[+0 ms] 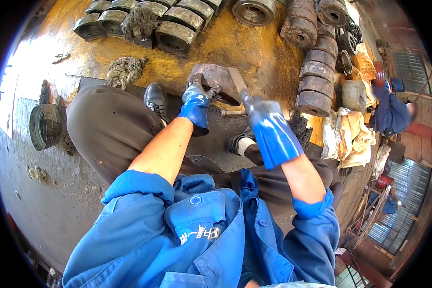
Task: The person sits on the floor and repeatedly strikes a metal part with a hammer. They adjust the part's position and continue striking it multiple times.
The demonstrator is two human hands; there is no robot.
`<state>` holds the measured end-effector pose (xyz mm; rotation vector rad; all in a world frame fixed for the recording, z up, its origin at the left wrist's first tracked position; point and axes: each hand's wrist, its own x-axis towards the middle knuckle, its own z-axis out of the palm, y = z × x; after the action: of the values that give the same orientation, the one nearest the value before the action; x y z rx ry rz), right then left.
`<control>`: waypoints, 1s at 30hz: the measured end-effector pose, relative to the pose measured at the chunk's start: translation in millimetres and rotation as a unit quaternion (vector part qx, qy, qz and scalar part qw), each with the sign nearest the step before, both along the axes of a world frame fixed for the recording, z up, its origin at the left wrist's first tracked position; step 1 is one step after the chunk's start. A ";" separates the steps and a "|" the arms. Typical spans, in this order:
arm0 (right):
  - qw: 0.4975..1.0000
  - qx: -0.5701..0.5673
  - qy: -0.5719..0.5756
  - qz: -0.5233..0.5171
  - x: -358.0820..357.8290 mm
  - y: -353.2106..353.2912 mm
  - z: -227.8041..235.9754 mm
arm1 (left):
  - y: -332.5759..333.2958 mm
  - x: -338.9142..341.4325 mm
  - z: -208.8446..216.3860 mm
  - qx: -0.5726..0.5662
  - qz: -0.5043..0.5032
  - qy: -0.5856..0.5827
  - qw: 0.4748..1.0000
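My left hand (198,103), in a blue and grey work glove, is closed on the near edge of a curved, rust-brown metal block (218,79) that lies at the edge of the yellow work surface. In a matching glove, my right hand (269,120) grips a flat file (236,80); its fingers are slightly blurred. The file's pale blade reaches up and left to the block's right end. Whether the blade touches the metal cannot be told. Below the block, between my hands, lies a short metal rod (233,113).
Rows of arched metal blocks (178,36) stand at the far left, with a rag (125,72) nearer. Stacked metal cylinders (316,81) line the right side beside cloth sacks (355,139). A metal ring (45,126) stands on the left; another person (391,113) is far right.
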<state>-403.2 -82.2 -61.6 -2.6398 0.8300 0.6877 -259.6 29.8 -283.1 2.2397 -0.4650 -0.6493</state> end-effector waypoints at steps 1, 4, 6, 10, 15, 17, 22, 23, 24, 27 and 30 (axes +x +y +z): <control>1.000 -0.014 -0.005 0.027 4.7 -5.8 -3.7 | -3.0 -1.1 4.6 -0.015 0.011 -0.023 1.000; 0.993 -0.035 -0.014 0.108 0.5 0.3 9.9 | 1.3 -1.2 13.6 0.038 -0.006 -0.012 0.999; 0.967 -0.102 -0.019 0.233 -20.6 14.5 16.6 | 1.8 -4.1 9.8 0.055 -0.004 0.002 0.998; 0.974 -0.106 -0.033 0.198 4.9 3.0 17.2 | 4.3 -0.5 -3.2 0.008 0.022 -0.019 1.000; 0.984 -0.041 -0.061 0.160 -3.5 4.3 18.6 | 2.7 4.2 5.8 0.068 -0.021 0.061 0.996; 0.974 -0.077 0.034 0.210 3.6 20.7 32.3 | 6.9 0.0 -6.6 0.069 -0.011 0.009 0.998; 0.976 -0.026 -0.112 0.185 -11.1 -2.6 26.7 | 3.4 3.8 12.5 0.061 -0.028 0.061 0.996; 0.978 -0.043 -0.077 0.190 -15.9 0.4 26.1 | 3.0 3.0 13.3 0.051 -0.030 0.075 0.995; 0.977 -0.057 -0.044 0.201 -11.5 5.1 28.2 | 2.6 6.7 9.9 0.044 -0.024 0.087 0.995; 0.973 -0.086 0.012 0.215 -11.1 10.6 25.2 | -1.3 3.0 1.2 0.054 -0.016 0.024 0.998; 0.962 -0.107 -0.080 0.239 -10.7 -11.7 0.7 | -6.4 3.0 13.1 0.021 -0.038 0.063 0.997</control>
<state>-413.8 -93.9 -60.9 -3.0792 0.2267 0.4986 -256.6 23.4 -269.9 2.2139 -0.4794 -0.8421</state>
